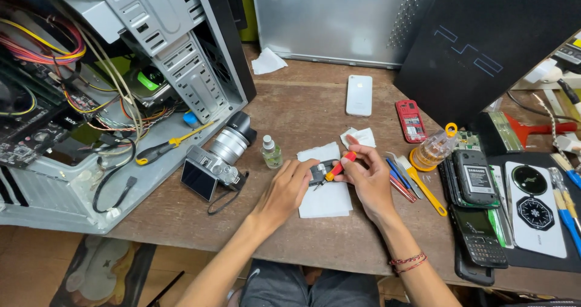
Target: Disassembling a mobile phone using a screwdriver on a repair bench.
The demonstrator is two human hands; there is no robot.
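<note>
Two hands work: left fingers [302, 169] pinch the small, light, breakable gadget [319, 172] by its edges; right fingers [357, 161] grip the thin screwdriver [337, 169].

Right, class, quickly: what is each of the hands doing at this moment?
Left hand: closed on a small dark rectangular device over the white paper tissue.
Right hand: closed on a small red-and-yellow-handled screwdriver, tip at the device.

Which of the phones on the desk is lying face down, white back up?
The white phone, alone at mid-desk beyond the hands. The red phone beside it is opened up, and the dark phones sit stacked at the right.
</note>
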